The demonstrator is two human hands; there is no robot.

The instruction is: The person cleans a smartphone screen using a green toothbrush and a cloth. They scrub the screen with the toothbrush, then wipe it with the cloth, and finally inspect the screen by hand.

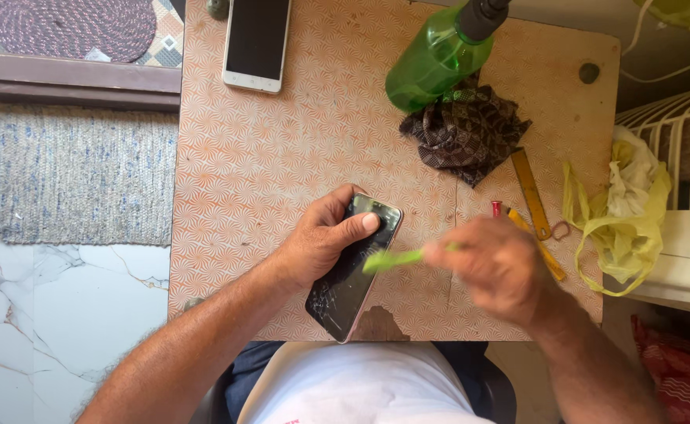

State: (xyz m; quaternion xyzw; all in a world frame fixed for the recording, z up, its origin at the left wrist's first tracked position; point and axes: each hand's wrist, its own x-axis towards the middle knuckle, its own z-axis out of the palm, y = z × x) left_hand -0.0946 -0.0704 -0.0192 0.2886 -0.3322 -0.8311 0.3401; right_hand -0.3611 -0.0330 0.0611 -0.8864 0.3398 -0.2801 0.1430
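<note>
Patterned orange laminate tabletop (282, 157) carries a black smartphone with cracked glass (343, 294) near its front edge. Left hand (321, 239) presses it flat, thumb across the screen. Right hand (502, 267), blurred, grips a slim green brush (392, 258) touching the phone's right edge. Risk: hard strokes could loosen glass splinters and cut the thumb.
</note>
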